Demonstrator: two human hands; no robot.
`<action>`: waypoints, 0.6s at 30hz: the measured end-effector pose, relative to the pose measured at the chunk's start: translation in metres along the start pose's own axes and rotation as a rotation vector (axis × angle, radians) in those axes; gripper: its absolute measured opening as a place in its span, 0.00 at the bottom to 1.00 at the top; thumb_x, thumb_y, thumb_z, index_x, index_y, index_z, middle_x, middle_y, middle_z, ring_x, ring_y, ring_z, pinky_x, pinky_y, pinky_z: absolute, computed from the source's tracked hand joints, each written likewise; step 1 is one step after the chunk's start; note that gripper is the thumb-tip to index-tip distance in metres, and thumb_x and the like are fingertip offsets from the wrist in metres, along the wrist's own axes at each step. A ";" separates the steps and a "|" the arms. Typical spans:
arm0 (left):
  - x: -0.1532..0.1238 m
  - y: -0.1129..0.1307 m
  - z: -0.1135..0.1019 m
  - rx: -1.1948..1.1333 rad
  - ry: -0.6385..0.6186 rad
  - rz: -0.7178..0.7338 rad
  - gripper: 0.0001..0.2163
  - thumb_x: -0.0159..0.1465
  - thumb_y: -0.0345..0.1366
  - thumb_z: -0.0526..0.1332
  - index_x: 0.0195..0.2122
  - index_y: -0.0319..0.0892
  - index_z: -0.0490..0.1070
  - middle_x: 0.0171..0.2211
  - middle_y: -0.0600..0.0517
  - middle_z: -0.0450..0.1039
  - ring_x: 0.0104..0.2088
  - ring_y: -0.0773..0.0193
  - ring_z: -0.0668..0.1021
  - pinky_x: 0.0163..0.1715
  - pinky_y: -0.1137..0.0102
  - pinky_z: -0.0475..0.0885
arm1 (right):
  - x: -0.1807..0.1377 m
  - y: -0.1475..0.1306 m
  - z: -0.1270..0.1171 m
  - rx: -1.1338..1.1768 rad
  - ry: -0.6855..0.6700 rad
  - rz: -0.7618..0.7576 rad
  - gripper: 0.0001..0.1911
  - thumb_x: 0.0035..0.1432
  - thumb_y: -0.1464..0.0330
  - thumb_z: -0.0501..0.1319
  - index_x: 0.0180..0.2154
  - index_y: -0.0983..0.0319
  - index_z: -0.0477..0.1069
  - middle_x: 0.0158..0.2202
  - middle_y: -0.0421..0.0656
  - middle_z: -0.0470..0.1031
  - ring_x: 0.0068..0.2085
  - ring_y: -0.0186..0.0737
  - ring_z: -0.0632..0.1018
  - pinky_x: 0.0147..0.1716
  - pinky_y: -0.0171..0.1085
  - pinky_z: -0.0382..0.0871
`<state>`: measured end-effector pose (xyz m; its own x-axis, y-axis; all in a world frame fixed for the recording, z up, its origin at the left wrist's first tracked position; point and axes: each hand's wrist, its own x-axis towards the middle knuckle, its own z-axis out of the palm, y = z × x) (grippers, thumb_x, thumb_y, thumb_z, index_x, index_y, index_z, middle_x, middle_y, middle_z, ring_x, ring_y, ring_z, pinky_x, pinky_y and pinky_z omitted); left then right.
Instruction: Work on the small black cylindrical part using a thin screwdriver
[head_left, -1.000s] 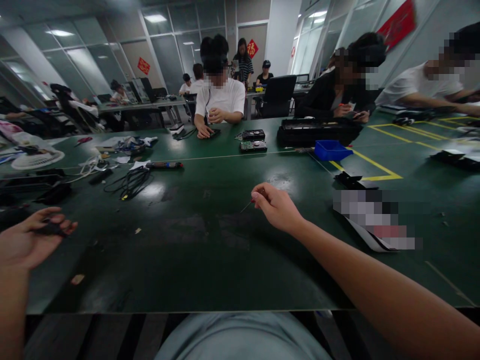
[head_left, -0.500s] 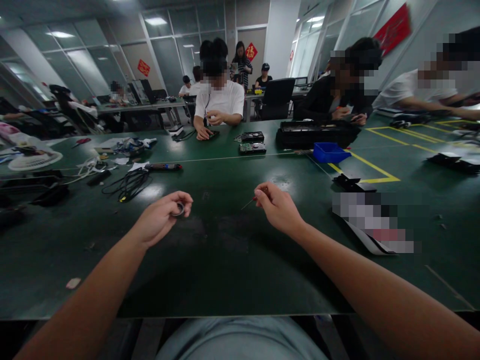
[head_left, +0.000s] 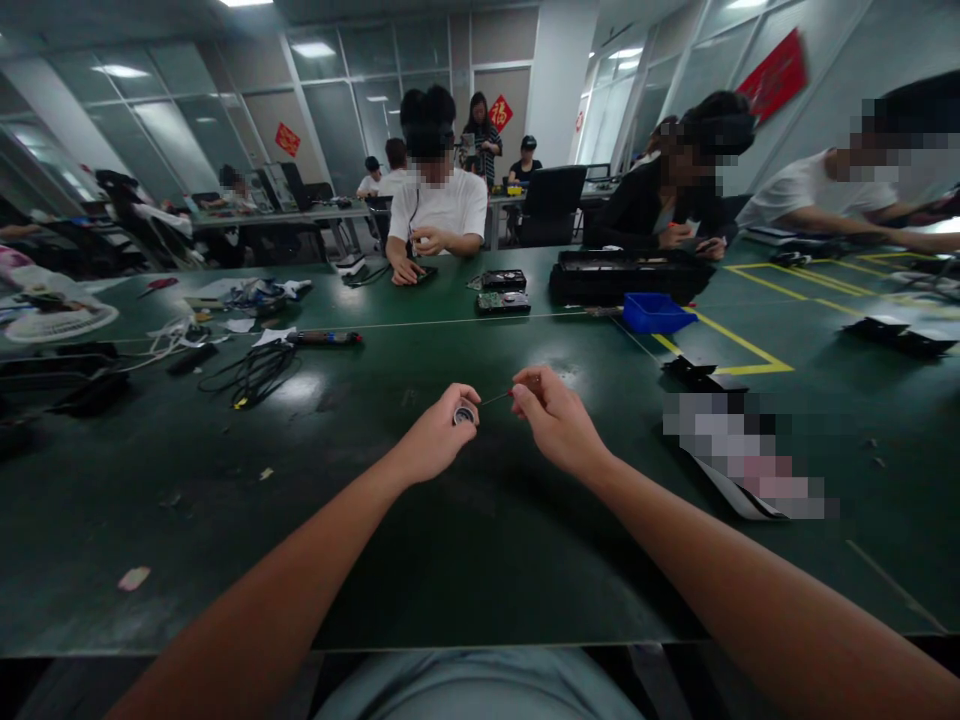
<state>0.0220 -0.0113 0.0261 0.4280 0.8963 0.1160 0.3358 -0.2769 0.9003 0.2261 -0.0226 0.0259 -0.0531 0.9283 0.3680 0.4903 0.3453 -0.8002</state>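
Note:
Above the middle of the green table, my left hand [head_left: 439, 435] has its fingers closed around a small round metal part [head_left: 465, 414] with a ring-like rim and a dark inside. Facing it from the right, my right hand [head_left: 559, 415] pinches a small screwdriver [head_left: 496, 398] with a thin shaft. A bit of red handle shows at the fingertips. The shaft points left and its tip lies close to the round part; whether they touch, I cannot tell.
Black cables [head_left: 259, 375] lie to the left. Hard drives [head_left: 502, 301], a blue bin [head_left: 658, 313] and a long black casing [head_left: 634, 275] stand farther back. A blurred-out packet [head_left: 739, 490] lies at right. A co-worker [head_left: 435, 210] sits opposite.
My left hand has moved right with the round part, from well apart to close beside the screwdriver tip. My right hand has stayed nearly in place, with the shaft now more level.

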 end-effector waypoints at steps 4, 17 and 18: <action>-0.006 -0.016 0.004 0.209 0.021 0.040 0.23 0.55 0.22 0.56 0.52 0.42 0.62 0.44 0.48 0.70 0.44 0.60 0.73 0.46 0.64 0.67 | 0.000 -0.007 0.000 -0.048 -0.031 0.005 0.09 0.67 0.62 0.54 0.43 0.59 0.68 0.29 0.39 0.75 0.32 0.40 0.77 0.34 0.39 0.68; -0.008 -0.025 -0.005 0.201 0.153 0.121 0.18 0.62 0.27 0.63 0.53 0.45 0.72 0.52 0.49 0.73 0.54 0.57 0.74 0.59 0.59 0.67 | -0.006 -0.009 -0.001 0.066 0.100 -0.100 0.12 0.66 0.58 0.57 0.38 0.60 0.70 0.28 0.41 0.76 0.29 0.38 0.78 0.30 0.38 0.71; -0.008 -0.026 -0.005 0.192 0.160 0.118 0.18 0.62 0.27 0.63 0.53 0.45 0.72 0.53 0.48 0.74 0.54 0.57 0.74 0.59 0.59 0.67 | -0.007 -0.010 -0.001 0.103 0.115 -0.114 0.11 0.66 0.59 0.57 0.39 0.60 0.70 0.29 0.41 0.77 0.30 0.39 0.79 0.31 0.38 0.72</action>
<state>0.0061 -0.0095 0.0036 0.3405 0.8931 0.2940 0.4510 -0.4295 0.7824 0.2224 -0.0329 0.0318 -0.0004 0.8626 0.5058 0.3950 0.4648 -0.7924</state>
